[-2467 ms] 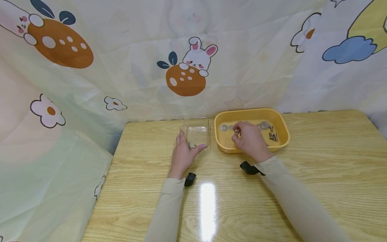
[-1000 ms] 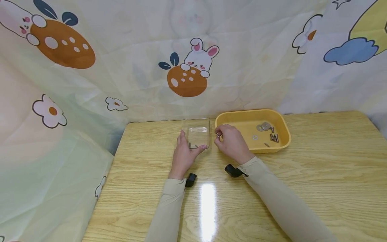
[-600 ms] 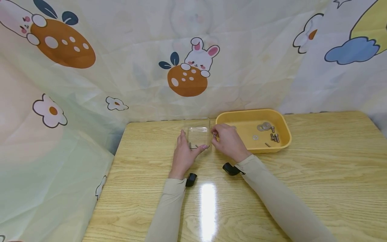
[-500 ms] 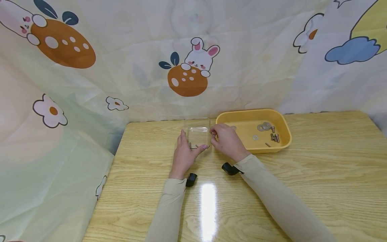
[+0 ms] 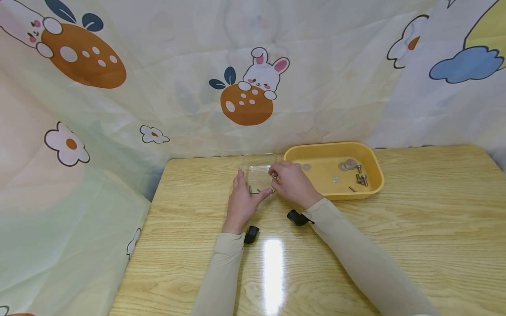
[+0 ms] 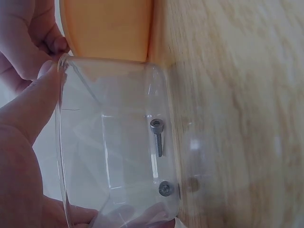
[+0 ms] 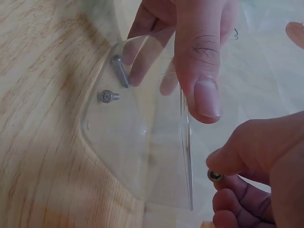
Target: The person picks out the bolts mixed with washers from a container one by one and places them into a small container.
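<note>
A clear plastic box (image 5: 258, 179) stands on the table, and my left hand (image 5: 239, 205) holds it between thumb and fingers at its near end. Two socket head screws lie inside: one screw (image 6: 157, 135) shows its length in the left wrist view, the other screw (image 6: 165, 188) points its head at that camera. My right hand (image 5: 294, 183) pinches another socket head screw (image 7: 215, 175) between thumb and index finger. That hand is at the box's right rim, close to my left thumb. The shank of the pinched screw is mostly hidden by the fingers.
Right of the box is a yellow tray (image 5: 330, 151), with its left end partly behind my right hand. It contains several washers (image 5: 350, 164) and several screws (image 5: 364, 180). A printed cloth (image 5: 316, 87) hangs behind the wooden table (image 5: 336, 263).
My right hand has moved left with the screw, out of the yellow tray to the clear box's right rim. My left hand stays on the box.
</note>
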`<act>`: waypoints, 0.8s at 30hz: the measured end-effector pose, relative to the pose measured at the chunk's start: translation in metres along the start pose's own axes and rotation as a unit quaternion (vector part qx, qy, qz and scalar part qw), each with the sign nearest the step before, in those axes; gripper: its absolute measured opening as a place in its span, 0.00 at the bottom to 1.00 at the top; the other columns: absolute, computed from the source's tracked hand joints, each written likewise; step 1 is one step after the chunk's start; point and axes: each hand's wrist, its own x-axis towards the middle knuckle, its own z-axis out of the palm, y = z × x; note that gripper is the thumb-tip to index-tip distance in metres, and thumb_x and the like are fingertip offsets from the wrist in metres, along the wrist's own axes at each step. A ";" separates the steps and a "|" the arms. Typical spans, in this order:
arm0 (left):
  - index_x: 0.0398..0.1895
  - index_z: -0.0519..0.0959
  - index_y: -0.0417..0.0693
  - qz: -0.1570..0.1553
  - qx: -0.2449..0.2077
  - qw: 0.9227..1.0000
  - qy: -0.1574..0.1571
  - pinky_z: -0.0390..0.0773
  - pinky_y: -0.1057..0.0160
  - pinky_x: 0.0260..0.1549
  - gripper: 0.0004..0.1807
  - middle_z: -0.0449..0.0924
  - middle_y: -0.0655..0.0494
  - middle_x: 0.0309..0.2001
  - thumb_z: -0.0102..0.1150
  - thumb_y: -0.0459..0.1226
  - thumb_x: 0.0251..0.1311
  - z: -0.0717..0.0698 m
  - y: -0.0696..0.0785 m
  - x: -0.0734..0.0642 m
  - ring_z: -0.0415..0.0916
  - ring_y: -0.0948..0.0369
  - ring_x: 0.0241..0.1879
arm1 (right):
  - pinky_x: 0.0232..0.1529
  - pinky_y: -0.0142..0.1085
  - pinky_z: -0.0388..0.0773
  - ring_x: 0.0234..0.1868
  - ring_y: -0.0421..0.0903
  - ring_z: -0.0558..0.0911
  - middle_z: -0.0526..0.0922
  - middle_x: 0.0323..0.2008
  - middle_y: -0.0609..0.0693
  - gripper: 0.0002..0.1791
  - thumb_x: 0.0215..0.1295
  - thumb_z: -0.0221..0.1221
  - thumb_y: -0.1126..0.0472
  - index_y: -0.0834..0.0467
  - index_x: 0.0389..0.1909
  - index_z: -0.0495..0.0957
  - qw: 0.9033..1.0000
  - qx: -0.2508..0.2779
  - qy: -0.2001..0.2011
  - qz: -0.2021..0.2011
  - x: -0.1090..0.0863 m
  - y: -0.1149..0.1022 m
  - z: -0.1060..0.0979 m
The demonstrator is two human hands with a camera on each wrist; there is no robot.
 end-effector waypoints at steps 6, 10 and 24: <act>0.81 0.39 0.38 -0.001 0.003 1.000 0.000 0.69 0.41 0.62 0.70 0.49 0.39 0.78 0.66 0.69 0.50 0.000 0.000 0.000 0.66 0.38 0.66 | 0.39 0.42 0.80 0.37 0.49 0.80 0.83 0.37 0.54 0.08 0.59 0.63 0.70 0.63 0.40 0.84 1.000 0.003 -0.026 -0.002 0.003 -0.002 0.001; 0.80 0.40 0.36 0.003 0.009 1.000 0.005 0.71 0.41 0.60 0.70 0.50 0.38 0.77 0.66 0.69 0.49 -0.001 0.001 0.000 0.69 0.37 0.63 | 0.41 0.40 0.80 0.39 0.49 0.80 0.83 0.37 0.53 0.08 0.60 0.63 0.70 0.64 0.40 0.84 0.999 -0.008 -0.041 -0.013 0.005 -0.003 0.002; 0.80 0.41 0.36 0.006 0.012 1.000 0.009 0.73 0.43 0.58 0.70 0.53 0.39 0.76 0.66 0.68 0.50 0.000 0.001 0.001 0.71 0.38 0.61 | 0.41 0.41 0.80 0.38 0.50 0.80 0.83 0.36 0.54 0.08 0.60 0.63 0.70 0.62 0.39 0.87 0.997 -0.026 -0.053 -0.043 0.005 0.002 0.005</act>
